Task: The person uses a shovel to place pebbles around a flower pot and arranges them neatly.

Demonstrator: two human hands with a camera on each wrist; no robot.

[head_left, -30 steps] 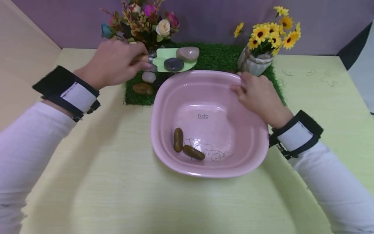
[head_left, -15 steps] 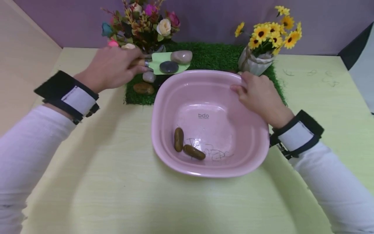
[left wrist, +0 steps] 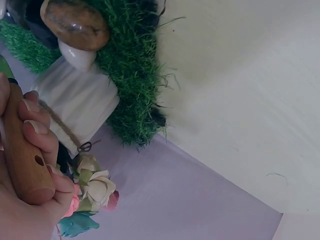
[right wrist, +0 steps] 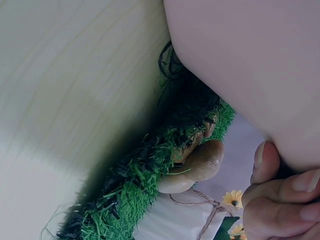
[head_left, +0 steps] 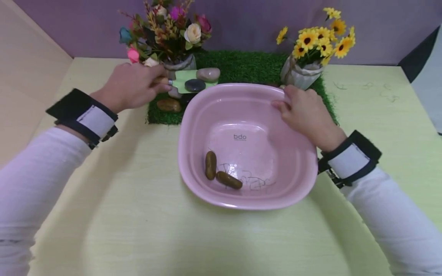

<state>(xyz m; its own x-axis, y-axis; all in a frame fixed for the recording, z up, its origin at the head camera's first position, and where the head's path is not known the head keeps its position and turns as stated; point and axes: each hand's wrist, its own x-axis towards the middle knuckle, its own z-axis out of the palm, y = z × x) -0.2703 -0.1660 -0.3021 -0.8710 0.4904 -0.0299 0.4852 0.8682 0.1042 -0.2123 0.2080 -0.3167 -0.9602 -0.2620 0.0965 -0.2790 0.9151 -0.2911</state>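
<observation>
In the head view my left hand (head_left: 132, 86) grips the wooden handle (left wrist: 26, 145) of a small garden trowel with a pale green blade (head_left: 182, 79). A dark grey stone (head_left: 195, 85) and a pinkish-grey stone (head_left: 208, 74) overlap the blade, which is over the artificial turf (head_left: 241, 63) just behind the pink basin (head_left: 193, 184). My right hand (head_left: 307, 113) holds the basin's far right rim, thumb inside; in the right wrist view its fingers (right wrist: 280, 190) curl under the rim. Two brown elongated stones (head_left: 229, 179) lie inside the basin beside some thin dark strands.
A pot (head_left: 183, 66) of mixed flowers stands behind my left hand, and a white pot (head_left: 300, 74) of yellow sunflowers behind my right. A brown stone (head_left: 169, 104) sits on the turf's left end. The wooden table (head_left: 121, 214) extends in front; a purple wall (head_left: 248, 27) rises behind.
My left hand has drawn the trowel to the left and slightly nearer, with both stones moving along with the blade. My right hand and the basin stay in place.
</observation>
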